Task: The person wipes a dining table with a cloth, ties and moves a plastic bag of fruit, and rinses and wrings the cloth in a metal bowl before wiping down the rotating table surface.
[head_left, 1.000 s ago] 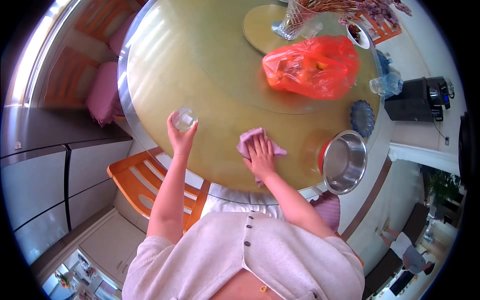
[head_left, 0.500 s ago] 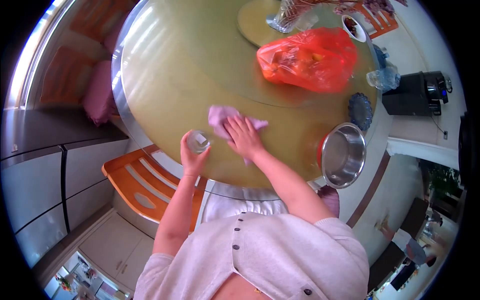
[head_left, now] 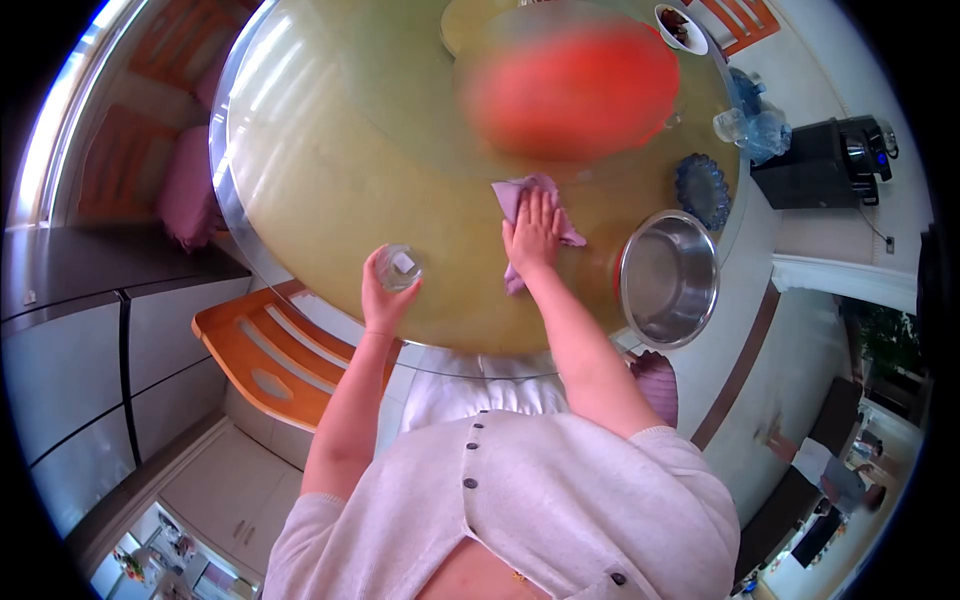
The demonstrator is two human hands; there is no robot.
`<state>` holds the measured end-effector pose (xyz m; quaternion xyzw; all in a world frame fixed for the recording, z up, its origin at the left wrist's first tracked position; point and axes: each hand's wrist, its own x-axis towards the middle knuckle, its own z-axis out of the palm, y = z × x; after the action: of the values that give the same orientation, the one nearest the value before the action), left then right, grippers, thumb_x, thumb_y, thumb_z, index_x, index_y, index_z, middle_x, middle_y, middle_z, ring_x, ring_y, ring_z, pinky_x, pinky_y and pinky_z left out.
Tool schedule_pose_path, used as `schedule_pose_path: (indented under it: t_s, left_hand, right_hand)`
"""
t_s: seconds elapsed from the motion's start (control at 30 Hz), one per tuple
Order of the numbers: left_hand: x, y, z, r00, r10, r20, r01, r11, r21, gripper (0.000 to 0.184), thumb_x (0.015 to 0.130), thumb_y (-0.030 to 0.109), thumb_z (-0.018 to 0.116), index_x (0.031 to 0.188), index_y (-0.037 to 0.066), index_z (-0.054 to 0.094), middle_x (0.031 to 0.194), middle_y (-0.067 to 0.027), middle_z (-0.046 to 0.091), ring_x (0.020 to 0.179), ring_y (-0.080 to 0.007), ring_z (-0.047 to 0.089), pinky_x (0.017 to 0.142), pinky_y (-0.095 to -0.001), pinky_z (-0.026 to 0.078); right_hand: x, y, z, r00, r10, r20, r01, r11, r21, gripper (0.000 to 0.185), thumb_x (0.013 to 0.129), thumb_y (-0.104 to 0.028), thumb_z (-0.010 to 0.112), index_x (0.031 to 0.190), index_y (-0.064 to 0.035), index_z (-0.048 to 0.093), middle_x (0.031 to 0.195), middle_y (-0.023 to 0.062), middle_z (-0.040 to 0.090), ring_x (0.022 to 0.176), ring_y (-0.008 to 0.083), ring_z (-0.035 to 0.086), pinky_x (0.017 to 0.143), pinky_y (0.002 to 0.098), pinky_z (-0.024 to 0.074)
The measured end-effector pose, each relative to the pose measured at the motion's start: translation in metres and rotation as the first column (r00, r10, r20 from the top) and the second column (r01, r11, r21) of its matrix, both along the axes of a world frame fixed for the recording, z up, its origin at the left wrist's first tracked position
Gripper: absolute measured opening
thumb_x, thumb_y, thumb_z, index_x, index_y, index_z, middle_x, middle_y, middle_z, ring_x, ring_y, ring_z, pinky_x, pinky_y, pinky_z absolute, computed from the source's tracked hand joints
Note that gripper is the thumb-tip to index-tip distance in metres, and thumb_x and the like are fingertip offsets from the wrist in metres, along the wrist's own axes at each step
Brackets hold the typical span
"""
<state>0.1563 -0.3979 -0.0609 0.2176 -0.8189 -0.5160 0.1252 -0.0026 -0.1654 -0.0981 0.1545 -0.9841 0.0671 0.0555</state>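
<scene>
My left hand [head_left: 385,292] is wrapped round a clear drinking glass [head_left: 403,264] near the front edge of the round table [head_left: 320,190]. A small white patch shows in the glass. My right hand [head_left: 536,232] lies flat with fingers stretched out on a pink cloth [head_left: 515,197], pressing it to the tabletop. Parts of the cloth stick out above, below and to the right of the hand. Just right of my right forearm stands a steel basin [head_left: 672,280] with a red outside.
Beyond the cloth is a blurred red plastic bag [head_left: 575,95]. Along the right side are a blue glass dish [head_left: 703,190], plastic bottles [head_left: 758,132] and a white bowl [head_left: 684,32] with dark food. An orange chair [head_left: 285,355] stands at the front left.
My right hand has slid the pink cloth to the right and slightly away, toward the basin. The left hand keeps the glass nearly in place. The view has shifted a little, and the red bag is now blurred.
</scene>
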Motion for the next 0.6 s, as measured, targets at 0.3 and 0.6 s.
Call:
schedule_pose_path:
  t_s: [0.3,0.6]
  left_hand:
    - [-0.012,0.051,0.009,0.998,-0.049,0.035,0.049,0.999,0.007,0.077,0.063,0.017,0.083,0.129,0.009,0.044,0.123,-0.0099,0.055,0.116,-0.0249,0.054,0.098,-0.0345,0.043]
    - [-0.016,0.072,0.022,0.995,-0.078,0.056,0.08,0.996,-0.033,0.083,0.063,0.013,0.084,0.133,0.008,0.041,0.13,-0.0109,0.052,0.122,-0.0253,0.051,0.104,-0.0338,0.04]
  right_hand:
    - [0.086,0.085,0.012,0.974,0.178,0.144,-0.177,0.984,-0.014,0.068,0.086,-0.04,0.054,0.144,-0.0093,0.035,0.154,0.0118,0.025,0.143,0.0275,0.02,0.115,0.0494,0.0103]
    - [0.032,0.034,0.009,0.994,0.002,0.111,-0.005,1.0,0.025,0.068,0.087,-0.04,0.052,0.142,-0.0046,0.035,0.153,0.0139,0.026,0.142,0.0293,0.02,0.115,0.0493,0.0121]
